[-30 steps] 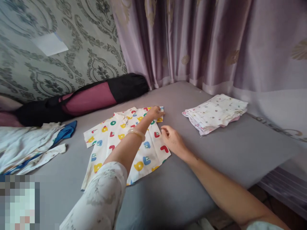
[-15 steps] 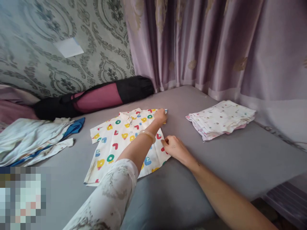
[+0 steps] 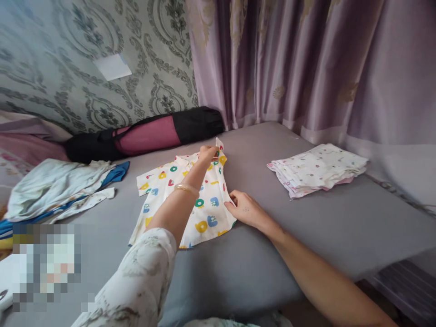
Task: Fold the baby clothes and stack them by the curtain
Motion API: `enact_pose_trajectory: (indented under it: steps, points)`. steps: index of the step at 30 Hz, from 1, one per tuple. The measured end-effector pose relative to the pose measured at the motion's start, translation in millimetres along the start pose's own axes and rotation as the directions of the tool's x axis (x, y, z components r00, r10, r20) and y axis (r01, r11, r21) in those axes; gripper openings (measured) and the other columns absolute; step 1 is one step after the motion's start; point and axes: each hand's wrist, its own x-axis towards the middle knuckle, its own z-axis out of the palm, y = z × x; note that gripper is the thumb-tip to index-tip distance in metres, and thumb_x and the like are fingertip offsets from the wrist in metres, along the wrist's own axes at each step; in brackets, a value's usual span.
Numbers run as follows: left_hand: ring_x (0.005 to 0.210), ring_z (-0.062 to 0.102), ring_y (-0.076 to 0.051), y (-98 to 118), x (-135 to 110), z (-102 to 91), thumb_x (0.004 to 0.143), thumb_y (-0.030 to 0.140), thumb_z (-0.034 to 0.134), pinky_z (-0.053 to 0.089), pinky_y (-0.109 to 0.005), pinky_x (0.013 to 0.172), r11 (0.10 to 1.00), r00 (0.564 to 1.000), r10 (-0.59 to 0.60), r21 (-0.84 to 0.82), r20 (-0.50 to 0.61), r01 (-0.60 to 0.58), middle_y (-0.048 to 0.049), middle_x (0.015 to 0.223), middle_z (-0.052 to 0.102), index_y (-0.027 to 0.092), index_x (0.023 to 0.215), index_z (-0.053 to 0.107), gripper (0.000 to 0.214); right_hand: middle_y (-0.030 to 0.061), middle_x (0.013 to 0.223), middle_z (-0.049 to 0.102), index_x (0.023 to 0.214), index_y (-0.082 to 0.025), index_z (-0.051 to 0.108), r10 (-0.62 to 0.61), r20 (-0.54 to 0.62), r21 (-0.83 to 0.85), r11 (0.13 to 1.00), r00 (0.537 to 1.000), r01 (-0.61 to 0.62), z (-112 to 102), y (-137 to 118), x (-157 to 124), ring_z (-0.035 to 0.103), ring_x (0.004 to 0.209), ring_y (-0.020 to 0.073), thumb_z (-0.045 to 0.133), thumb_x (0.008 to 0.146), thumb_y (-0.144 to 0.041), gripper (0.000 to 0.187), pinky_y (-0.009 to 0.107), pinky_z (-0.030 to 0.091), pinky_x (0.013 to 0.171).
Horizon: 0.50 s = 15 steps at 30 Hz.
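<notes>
A small white shirt (image 3: 170, 195) printed with coloured shapes lies spread on the grey bed (image 3: 306, 227). My left hand (image 3: 207, 152), with a bangle on its wrist, pinches the shirt's right sleeve and holds it lifted above the shirt's body. My right hand (image 3: 243, 210) grips the shirt's right side edge lower down, fingers curled on the cloth.
A stack of folded patterned clothes (image 3: 318, 169) sits to the right near the curtain (image 3: 306, 68). A loose heap of pale and blue clothes (image 3: 61, 188) lies at the left. A black and maroon rolled bag (image 3: 146, 134) rests along the wall.
My left hand has lifted the right sleeve off the bed and drawn it inward over the shirt. My right hand has moved slightly along the shirt's side edge.
</notes>
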Motion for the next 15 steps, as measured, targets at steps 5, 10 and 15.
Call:
enact_pose_trajectory:
  steps: [5,10,15]
  points:
    - [0.061,0.059,-0.012,-4.0,-13.6,-38.7,0.071,0.016,0.064,0.055,-0.029,0.069,0.976,0.998,-0.055,-0.211,-0.041,0.046,0.0003,0.061,0.056,0.016,0.076,0.058,0.008,0.0013,0.089,0.070,0.098,-0.022,0.062,-0.091,0.001,0.057,0.994,0.996,0.091,9.3,-3.7,-4.8,0.062,0.073,0.0144,0.056,0.084,-0.030,0.017,0.022,0.038,0.061]
    - [0.060,0.059,-0.011,-20.4,-17.8,-65.9,0.071,0.017,0.061,0.055,-0.029,0.069,0.923,0.989,-0.137,-0.371,-0.058,0.106,0.0003,0.062,0.056,0.016,0.079,0.056,0.010,0.0010,0.088,0.070,0.105,-0.022,0.060,-0.178,0.011,0.067,0.982,0.984,0.177,16.3,-7.5,-9.7,0.062,0.074,0.0144,0.054,0.085,-0.026,0.021,0.022,0.039,0.063]
    - [0.057,0.059,-0.011,-38.6,-20.1,-83.0,0.076,0.021,0.057,0.053,-0.025,0.061,0.915,0.974,-0.212,-0.368,-0.085,0.167,-0.0019,0.066,0.058,0.016,0.086,0.056,0.011,-0.0011,0.083,0.066,0.109,-0.023,0.060,-0.272,0.027,0.032,0.962,0.962,0.271,18.7,-11.3,-16.1,0.060,0.073,0.0131,0.057,0.085,-0.027,0.024,0.023,0.039,0.067]
